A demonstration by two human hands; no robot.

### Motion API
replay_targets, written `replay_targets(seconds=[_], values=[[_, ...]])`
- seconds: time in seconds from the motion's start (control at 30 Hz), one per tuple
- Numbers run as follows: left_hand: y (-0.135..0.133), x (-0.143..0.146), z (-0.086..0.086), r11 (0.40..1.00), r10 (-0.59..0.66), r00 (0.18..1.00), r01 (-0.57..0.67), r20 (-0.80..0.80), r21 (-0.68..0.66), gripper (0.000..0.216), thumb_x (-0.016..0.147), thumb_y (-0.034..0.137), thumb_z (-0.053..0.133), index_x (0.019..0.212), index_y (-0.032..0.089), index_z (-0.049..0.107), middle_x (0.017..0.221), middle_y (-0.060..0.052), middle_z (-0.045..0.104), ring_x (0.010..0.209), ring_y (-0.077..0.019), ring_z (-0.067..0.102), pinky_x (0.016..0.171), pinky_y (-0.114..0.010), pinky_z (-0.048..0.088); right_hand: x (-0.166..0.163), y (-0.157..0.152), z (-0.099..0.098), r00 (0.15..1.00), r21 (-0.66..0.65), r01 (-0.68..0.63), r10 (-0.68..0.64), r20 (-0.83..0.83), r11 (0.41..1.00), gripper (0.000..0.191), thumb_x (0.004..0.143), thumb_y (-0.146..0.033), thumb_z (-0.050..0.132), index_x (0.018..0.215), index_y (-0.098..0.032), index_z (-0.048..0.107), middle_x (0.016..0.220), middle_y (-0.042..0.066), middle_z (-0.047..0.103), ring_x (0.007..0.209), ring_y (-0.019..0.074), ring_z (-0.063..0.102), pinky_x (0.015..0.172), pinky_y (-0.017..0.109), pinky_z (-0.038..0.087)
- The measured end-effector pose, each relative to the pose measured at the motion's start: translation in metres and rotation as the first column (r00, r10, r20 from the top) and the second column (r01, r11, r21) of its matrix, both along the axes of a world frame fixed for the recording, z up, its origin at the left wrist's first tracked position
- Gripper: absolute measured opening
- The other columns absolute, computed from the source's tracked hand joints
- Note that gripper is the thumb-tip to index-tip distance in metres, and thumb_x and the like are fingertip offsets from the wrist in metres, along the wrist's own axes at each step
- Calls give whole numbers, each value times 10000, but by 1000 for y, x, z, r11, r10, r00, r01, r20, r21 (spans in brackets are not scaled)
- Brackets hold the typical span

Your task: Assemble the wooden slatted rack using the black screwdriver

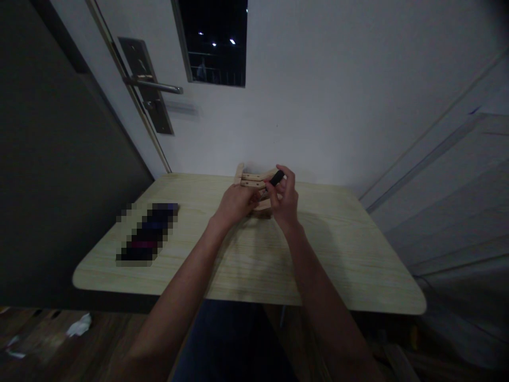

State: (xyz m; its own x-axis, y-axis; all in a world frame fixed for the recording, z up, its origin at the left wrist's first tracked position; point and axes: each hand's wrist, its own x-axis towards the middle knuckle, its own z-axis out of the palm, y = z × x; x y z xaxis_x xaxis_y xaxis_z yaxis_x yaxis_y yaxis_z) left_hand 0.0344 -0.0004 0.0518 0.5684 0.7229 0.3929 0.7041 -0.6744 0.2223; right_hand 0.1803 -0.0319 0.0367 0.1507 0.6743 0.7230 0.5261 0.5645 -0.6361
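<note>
A small slatted wooden frame (251, 183) with dark holes or screws along its slats rests near the far edge of the table. My left hand (237, 202) is closed on its near side, fingertips at the slats. Between the thumb and fingers of my right hand (285, 199) is a black-handled screwdriver (277, 178), held at a slant over the frame's right part. Its tip end is hidden by my fingers. Both hands are close together, and they cover much of the frame's middle.
The pale wooden table (358, 265) stands against a white door with a metal handle (157, 86) and a dark window (217, 42). A pixelated dark flat object (149, 233) lies on the table's left side. Crumpled white paper (79, 325) is on the floor.
</note>
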Motion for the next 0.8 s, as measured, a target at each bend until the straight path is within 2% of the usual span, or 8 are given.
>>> replay_targets(seconds=[0.13, 0.37, 0.53, 0.8], values=[[0, 0, 0, 1000, 4, 1000, -4, 6, -5, 99, 767, 216, 625, 844, 195, 684, 778, -49, 702, 739, -201, 636, 693, -297, 448, -1, 1, 0, 1000, -11, -30, 29, -8, 1000, 416, 925, -382, 454, 1308, -268, 335, 1024, 42, 670, 893, 162, 680, 753, 316, 579], [0, 1, 1, 1000, 5, 1000, -5, -17, 10, 183, 762, 175, 605, 930, 183, 676, 810, -58, 704, 754, -198, 639, 697, -297, 455, 0, 2, 0, 999, -21, -51, 51, 15, 998, 414, 922, -352, 462, 1317, -283, 358, 1040, 38, 660, 890, 162, 672, 780, 332, 571], [-3, 2, 5, 1000, 21, 999, -21, -35, 3, 140, 769, 171, 600, 888, 169, 676, 785, -60, 700, 764, -191, 639, 712, -289, 460, 0, 2, 3, 994, -10, -110, 110, -1, 994, 408, 903, -346, 504, 1295, -296, 406, 981, 21, 667, 859, 168, 672, 784, 344, 572], [-3, 2, 6, 1000, 2, 996, -3, -84, -16, 114, 782, 177, 588, 807, 147, 695, 806, -76, 705, 789, -185, 638, 734, -283, 462, 1, 2, 4, 991, -25, -136, 135, -16, 990, 416, 900, -379, 510, 1297, -306, 409, 1002, 26, 670, 839, 176, 675, 781, 357, 576]])
